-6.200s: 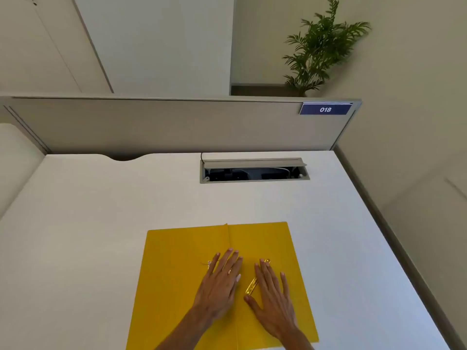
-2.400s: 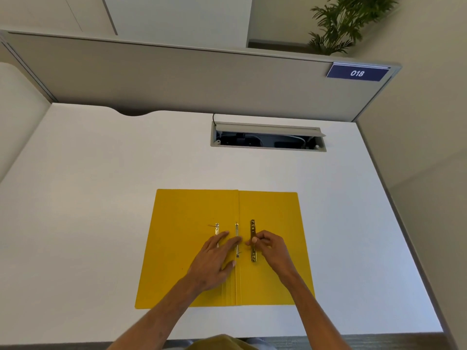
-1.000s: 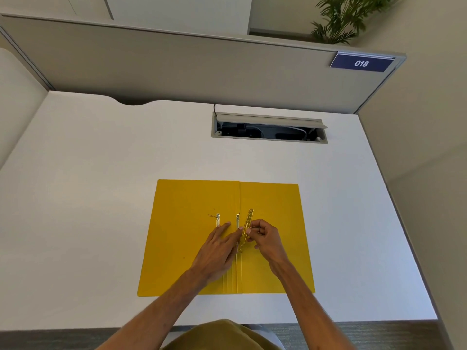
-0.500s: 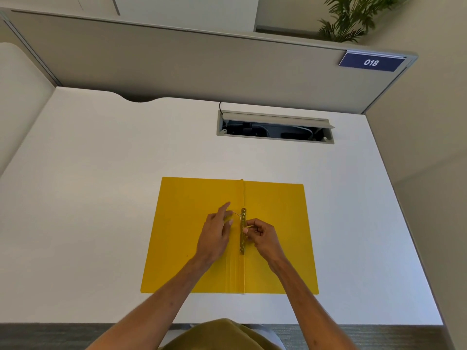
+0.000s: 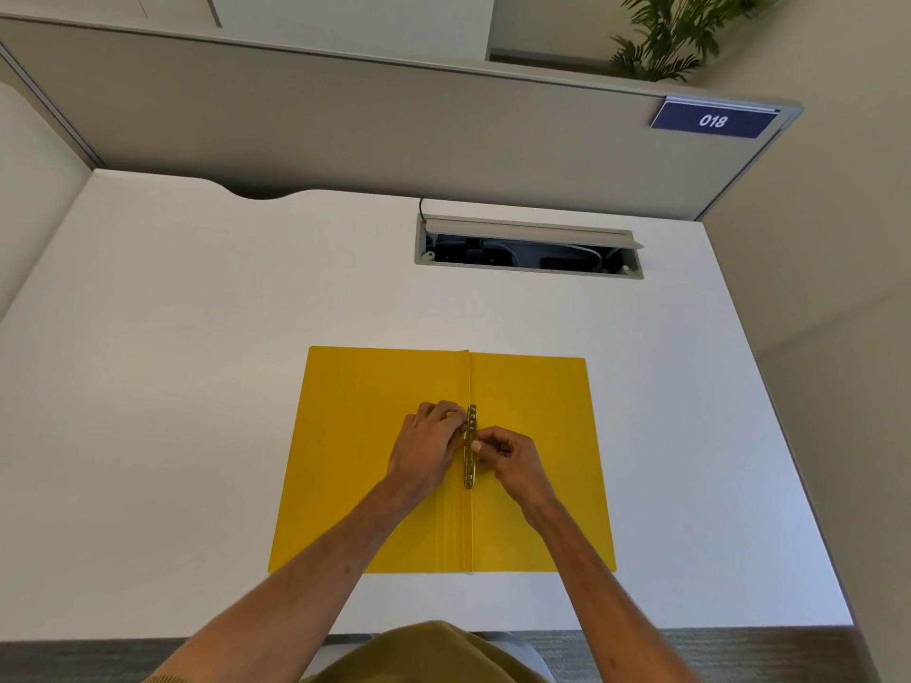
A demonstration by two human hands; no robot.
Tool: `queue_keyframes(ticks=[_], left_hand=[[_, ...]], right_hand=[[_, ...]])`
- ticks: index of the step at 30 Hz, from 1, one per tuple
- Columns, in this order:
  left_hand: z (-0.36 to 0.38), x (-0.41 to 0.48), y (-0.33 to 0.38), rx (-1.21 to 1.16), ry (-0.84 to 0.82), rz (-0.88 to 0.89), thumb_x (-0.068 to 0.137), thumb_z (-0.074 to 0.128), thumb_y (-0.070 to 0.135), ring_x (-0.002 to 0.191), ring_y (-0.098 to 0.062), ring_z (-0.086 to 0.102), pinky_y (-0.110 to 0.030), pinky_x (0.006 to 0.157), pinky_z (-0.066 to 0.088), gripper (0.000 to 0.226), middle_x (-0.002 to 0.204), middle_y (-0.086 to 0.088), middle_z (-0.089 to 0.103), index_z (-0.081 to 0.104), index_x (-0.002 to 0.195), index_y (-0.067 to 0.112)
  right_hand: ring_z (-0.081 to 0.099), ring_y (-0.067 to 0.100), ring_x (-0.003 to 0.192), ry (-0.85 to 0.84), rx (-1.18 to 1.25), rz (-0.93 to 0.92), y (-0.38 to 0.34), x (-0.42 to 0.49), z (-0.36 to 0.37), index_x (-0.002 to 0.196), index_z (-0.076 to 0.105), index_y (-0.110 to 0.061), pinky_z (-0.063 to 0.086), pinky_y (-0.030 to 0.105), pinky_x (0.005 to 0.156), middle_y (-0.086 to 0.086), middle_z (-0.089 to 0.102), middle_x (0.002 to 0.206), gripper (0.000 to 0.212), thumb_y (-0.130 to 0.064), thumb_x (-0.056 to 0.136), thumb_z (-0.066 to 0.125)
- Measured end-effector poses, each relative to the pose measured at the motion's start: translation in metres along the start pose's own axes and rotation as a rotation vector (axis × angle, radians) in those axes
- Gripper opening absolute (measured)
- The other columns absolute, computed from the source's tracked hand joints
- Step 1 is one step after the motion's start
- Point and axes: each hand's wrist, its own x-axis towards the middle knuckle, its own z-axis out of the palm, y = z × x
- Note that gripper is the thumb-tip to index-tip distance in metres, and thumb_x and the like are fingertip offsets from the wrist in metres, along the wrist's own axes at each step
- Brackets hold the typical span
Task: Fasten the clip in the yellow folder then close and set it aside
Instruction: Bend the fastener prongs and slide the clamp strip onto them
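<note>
**Both hands on the clip at the folder's spine**

The brass clip (image 5: 472, 446) lies lengthwise along the centre fold of the yellow folder (image 5: 537, 401), which is spread open and flat on the white desk (image 5: 197, 386), near its front edge; the left hand (image 5: 426, 448) curls over the clip's far end, fingertips pressing it; the right hand (image 5: 512, 456) pinches the clip's middle between thumb and forefinger; beyond the folder, an open cable hatch (image 5: 530, 248) sits before the grey partition (image 5: 345, 115), which carries a blue "018" sign (image 5: 713, 120).
</note>
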Motion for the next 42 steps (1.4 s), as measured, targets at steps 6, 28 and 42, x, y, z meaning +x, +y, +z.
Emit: queue_keyframes(ticks=[6, 28, 42], left_hand=[[0.000, 0.003, -0.001, 0.061, -0.024, 0.012, 0.117, 0.044, 0.031, 0.140, -0.023, 0.046, -0.040, 0.110, 0.044, 0.034, 0.156, 0.007, 0.052, 0.061, 0.145, 0.029], [0.015, -0.041, -0.017, -0.075, 0.181, -0.032, 0.115, 0.051, 0.023, 0.135, -0.023, 0.056, -0.040, 0.106, 0.051, 0.032, 0.146, -0.001, 0.062, 0.057, 0.146, 0.021], [0.022, -0.042, -0.023, 0.132, -0.052, 0.164, 0.120, 0.032, 0.036, 0.158, -0.019, 0.034, -0.038, 0.127, 0.032, 0.048, 0.175, 0.012, 0.034, 0.034, 0.167, 0.034]], right_hand=[[0.067, 0.012, 0.087, -0.014, 0.002, -0.008, 0.000, 0.004, 0.002, 0.112, 0.080, -0.008, 0.058, 0.026, 0.081, 0.014, 0.078, 0.105, 0.015, -0.008, 0.100, 0.071], [0.077, 0.026, 0.080, 0.169, -0.317, 0.031, 0.002, 0.008, 0.017, 0.093, 0.077, -0.012, 0.062, 0.047, 0.072, 0.004, 0.080, 0.083, 0.002, -0.014, 0.093, 0.077], [0.077, 0.027, 0.076, 0.211, -0.451, 0.017, -0.001, 0.005, 0.019, 0.089, 0.076, -0.006, 0.064, 0.047, 0.074, 0.011, 0.080, 0.079, 0.010, -0.015, 0.095, 0.074]])
